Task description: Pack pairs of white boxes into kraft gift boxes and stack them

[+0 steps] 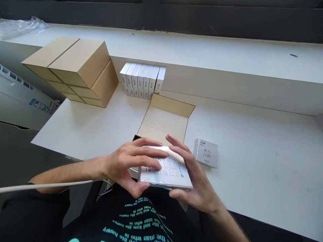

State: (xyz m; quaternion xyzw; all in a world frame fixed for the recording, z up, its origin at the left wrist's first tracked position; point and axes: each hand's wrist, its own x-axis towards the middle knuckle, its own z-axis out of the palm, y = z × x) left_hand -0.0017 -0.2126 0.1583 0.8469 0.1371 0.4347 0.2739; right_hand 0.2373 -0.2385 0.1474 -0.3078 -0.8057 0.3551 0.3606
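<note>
A flat white packet [171,171] printed with dark text and a blue logo lies level between my hands, above the desk's front edge. My left hand [126,161] holds its left side, fingers stretched over the top and thumb at the near edge. My right hand [194,174] grips the right side, thumb low at the near corner and fingers along the far right edge. Just beyond is a cream-lined box lid [165,121], folded open on the desk. My hands and the packet hide most of the box body. A small silver-grey carton [207,153] rests to the right.
Tan boxes [83,64] are stacked at the back left. Several small white cartons [142,79] stand in two layers against the raised ledge [214,57]. Clear plastic wrap [22,28] lies on the ledge. A white cable [50,186] crosses my left forearm.
</note>
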